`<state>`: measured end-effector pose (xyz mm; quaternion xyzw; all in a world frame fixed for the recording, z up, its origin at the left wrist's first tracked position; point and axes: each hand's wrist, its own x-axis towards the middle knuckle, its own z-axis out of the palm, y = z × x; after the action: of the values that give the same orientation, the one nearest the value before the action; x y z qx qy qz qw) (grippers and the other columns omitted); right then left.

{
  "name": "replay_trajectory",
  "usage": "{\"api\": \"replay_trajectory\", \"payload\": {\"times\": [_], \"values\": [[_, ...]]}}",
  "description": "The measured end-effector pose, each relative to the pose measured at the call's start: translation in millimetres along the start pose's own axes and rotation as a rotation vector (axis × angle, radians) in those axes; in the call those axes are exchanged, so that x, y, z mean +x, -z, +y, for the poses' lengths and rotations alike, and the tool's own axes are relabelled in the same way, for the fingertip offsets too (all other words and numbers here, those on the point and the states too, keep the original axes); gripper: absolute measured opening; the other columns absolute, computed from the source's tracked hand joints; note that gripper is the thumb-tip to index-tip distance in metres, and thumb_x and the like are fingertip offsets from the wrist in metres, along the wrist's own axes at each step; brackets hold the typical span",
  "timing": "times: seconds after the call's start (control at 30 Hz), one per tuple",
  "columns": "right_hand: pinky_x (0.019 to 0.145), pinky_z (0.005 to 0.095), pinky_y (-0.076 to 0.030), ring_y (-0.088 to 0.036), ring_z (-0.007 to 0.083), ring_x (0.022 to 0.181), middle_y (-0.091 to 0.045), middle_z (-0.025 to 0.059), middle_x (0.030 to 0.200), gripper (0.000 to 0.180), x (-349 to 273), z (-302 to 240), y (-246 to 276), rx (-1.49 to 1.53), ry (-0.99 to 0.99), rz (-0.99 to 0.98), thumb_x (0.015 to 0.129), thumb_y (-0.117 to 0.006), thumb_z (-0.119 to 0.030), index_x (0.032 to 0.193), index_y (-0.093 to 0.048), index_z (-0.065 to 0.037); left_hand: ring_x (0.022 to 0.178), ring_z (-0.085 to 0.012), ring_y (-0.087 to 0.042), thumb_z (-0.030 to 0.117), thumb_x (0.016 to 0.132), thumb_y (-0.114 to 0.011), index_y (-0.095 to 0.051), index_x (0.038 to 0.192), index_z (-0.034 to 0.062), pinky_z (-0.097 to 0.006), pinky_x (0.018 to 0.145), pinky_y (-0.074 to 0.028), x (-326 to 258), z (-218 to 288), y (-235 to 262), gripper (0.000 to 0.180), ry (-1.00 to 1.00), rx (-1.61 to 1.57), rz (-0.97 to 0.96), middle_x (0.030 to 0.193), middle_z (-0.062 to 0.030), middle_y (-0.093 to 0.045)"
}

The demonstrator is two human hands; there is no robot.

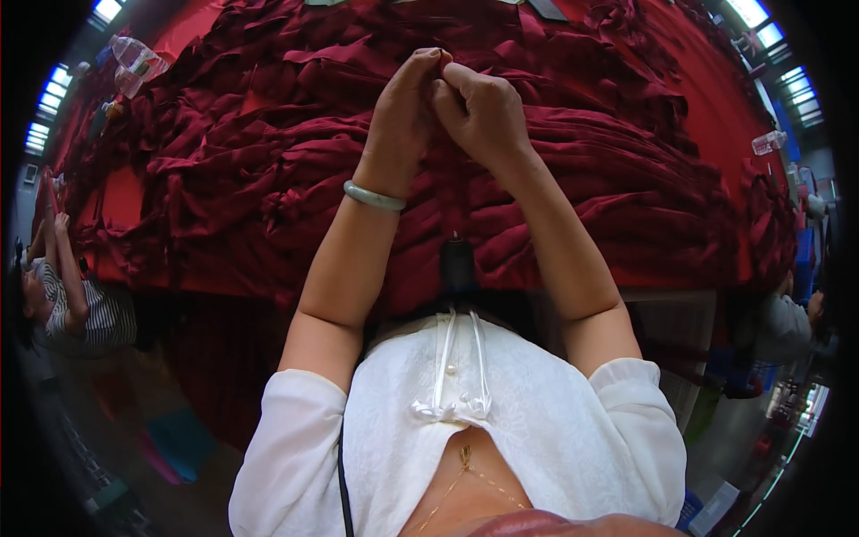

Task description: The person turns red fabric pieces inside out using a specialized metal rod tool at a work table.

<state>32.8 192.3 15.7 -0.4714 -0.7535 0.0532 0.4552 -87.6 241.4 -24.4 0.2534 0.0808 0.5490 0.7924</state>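
Over a wide heap of dark red fabric strips, my two hands meet at their fingertips. My left hand, with a pale green bangle at its wrist, is closed, thumb and fingers pressed together. Beside it my right hand is curled, thumb and forefinger pinched against the left fingertips. What is pinched there is too small to make out; dark red cloth lies behind and beneath both hands. Between my forearms, at the table's near edge, stands a black cylindrical thing with a small pointed tip.
Bright red table covering shows at the left. Clear plastic bottles lie at the far left and on the right, one bottle near the edge. A person in stripes works at the left; another in grey sits at the right.
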Motion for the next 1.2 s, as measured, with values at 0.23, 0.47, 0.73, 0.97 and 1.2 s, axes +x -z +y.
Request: {"api": "replay_trajectory", "payload": {"times": [0.23, 0.47, 0.73, 0.97, 1.2], "values": [[0.070, 0.0452, -0.050, -0.064, 0.0358, 0.078, -0.062, 0.0198, 0.076, 0.020, 81, -3, -3, -0.073, -0.015, 0.102, 0.085, -0.060, -0.023, 0.086, -0.062, -0.003, 0.086, -0.0140, -0.062, 0.014, 0.094, -0.052, -0.061, 0.105, 0.0045, -0.027, 0.075, -0.051, 32, 35, -8, 0.017, -0.235, 0.274, -0.012, 0.096, -0.0045, -0.064], [0.061, 0.0402, -0.048, -0.059, 0.0291, 0.065, -0.059, 0.0169, 0.068, 0.018, 183, 4, -8, 0.362, 0.126, 0.465, 0.088, -0.056, -0.016, 0.079, -0.059, -0.001, 0.092, -0.0247, -0.062, 0.020, 0.097, -0.048, -0.057, 0.114, 0.0022, -0.031, 0.079, -0.050, 58, 72, -47, 0.026, -0.503, 1.382, -0.148, 0.103, -0.0108, -0.064], [0.057, 0.0397, -0.042, -0.049, 0.0341, 0.060, -0.051, 0.0190, 0.065, 0.014, 103, -46, 82, 0.336, 0.727, -0.119, 0.088, -0.056, -0.008, 0.077, -0.051, 0.000, 0.095, -0.0319, -0.058, 0.016, 0.094, -0.047, -0.052, 0.108, 0.0080, -0.042, 0.078, -0.049, -64, 370, 0, 0.017, -0.980, 3.055, -0.145, 0.101, -0.0112, -0.057], [0.074, 0.0448, -0.043, -0.061, 0.0347, 0.072, -0.060, 0.0142, 0.071, 0.019, 77, 178, 219, -0.804, 0.245, -0.017, 0.087, -0.057, -0.026, 0.078, -0.058, -0.008, 0.091, -0.0345, -0.061, 0.015, 0.092, -0.052, -0.053, 0.103, 0.0066, -0.042, 0.072, -0.051, -129, 331, 39, 0.014, -0.593, 2.919, 0.010, 0.097, -0.0134, -0.059], [0.086, 0.0576, -0.040, -0.061, 0.0342, 0.099, -0.065, 0.0129, 0.104, 0.025, -99, 346, 337, -1.323, -0.630, -0.279, 0.097, -0.040, -0.031, 0.106, -0.054, -0.013, 0.079, -0.0356, -0.060, 0.020, 0.088, -0.057, -0.051, 0.091, 0.0097, -0.045, 0.063, -0.049, -94, 180, 59, 0.012, -0.329, 2.694, -0.168, 0.088, -0.0117, -0.056]]}}
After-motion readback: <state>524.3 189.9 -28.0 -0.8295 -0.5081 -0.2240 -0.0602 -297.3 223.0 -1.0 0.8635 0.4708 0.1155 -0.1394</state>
